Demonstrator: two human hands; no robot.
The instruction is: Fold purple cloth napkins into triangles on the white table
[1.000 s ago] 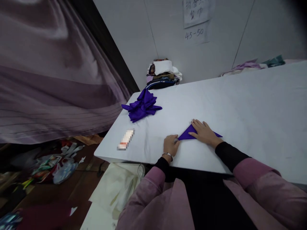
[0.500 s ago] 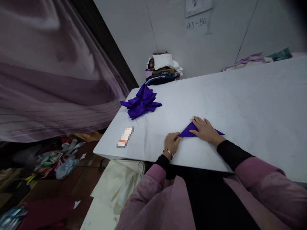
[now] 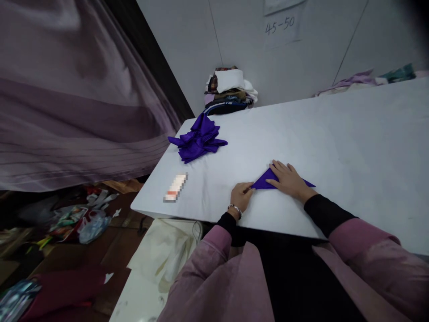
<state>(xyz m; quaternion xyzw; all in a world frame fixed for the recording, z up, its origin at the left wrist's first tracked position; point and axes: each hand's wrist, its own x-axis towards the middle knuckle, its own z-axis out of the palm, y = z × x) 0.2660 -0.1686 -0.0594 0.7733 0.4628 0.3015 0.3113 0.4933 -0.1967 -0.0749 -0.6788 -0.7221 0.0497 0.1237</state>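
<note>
A purple cloth [image 3: 263, 181], folded into a flat triangle, lies on the white-covered table [image 3: 321, 143]. With thumb and fingers together, my left hand [image 3: 241, 196] pinches the triangle's left corner. My right hand [image 3: 287, 180] rests on the middle of the cloth, palm down and fingers stretched toward its top point, hiding much of it. The cloth's right tip sticks out past my right wrist. Farther left on the same table sits a loose heap of purple cloth [image 3: 200, 139], apart from both hands.
A pixelated oblong item [image 3: 175, 187] lies near the table's left edge. Folded clothes [image 3: 231, 91] are stacked behind the table. Cream fabric [image 3: 164, 250] hangs below the front left edge, and bags [image 3: 94, 228] sit on the floor. A large curtain [image 3: 67, 98] hangs at left.
The whole view has shifted slightly upward in the scene's framing. Both hands keep their places on the purple triangle, with no clear movement of the cloth.
</note>
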